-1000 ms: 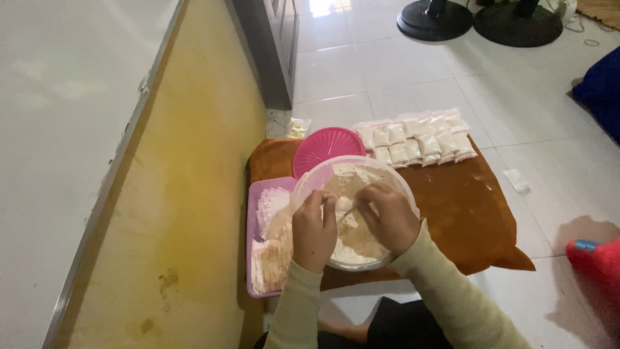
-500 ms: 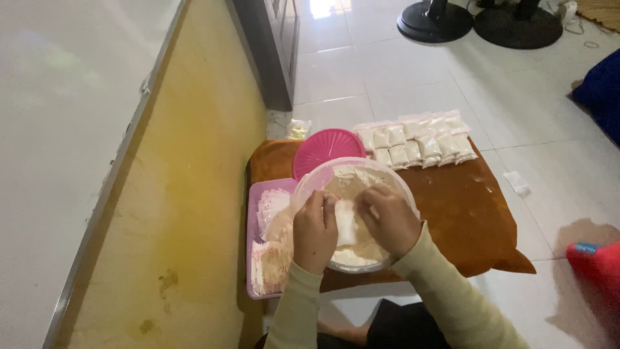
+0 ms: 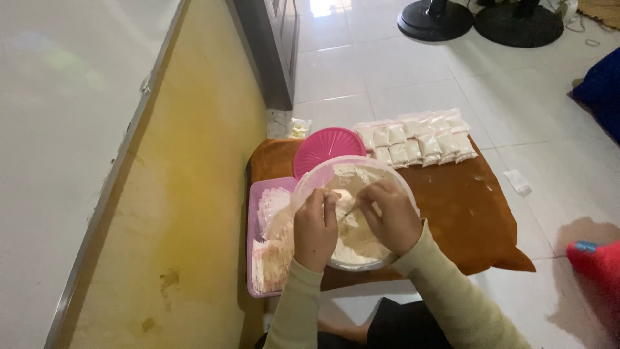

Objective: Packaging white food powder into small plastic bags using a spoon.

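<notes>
Left hand (image 3: 314,227) hovers over the near-left part of the round clear plastic bowl of pale powder (image 3: 354,213), fingers curled and pinched on what looks like a small clear plastic pouch (image 3: 342,196), held up between both hands above the powder, probably so that anything spilled drops back into the bowl. Right hand (image 3: 389,216), over the bowl's middle and right, is closed narrow around a thin spoon-like tool (image 3: 349,210) whose tip points toward the pouch; the tool is too small to name for certain.

Left of the bowl, touching its wall, lies a shallow pink rectangular plastic tray (image 3: 253,240) stacked with flat empty pouches (image 3: 270,262), near the left hand, likely for easy picking. Behind the bowl a round magenta plastic lid (image 3: 325,147) lies partly hidden by the rim. Behind and to the right of the bowl, well apart from it, filled white pouches (image 3: 416,138) sit in neat rows.

Bowl, lid and part of the rows rest on a brown mat (image 3: 465,213) spread on a glossy white tiled floor (image 3: 555,161). Far left of the bowl runs a yellow wall (image 3: 187,194). Beyond the bowl stand two black round fan bases (image 3: 478,22); at the far right, a dark blue cushion edge (image 3: 604,90) and something red (image 3: 597,262)
</notes>
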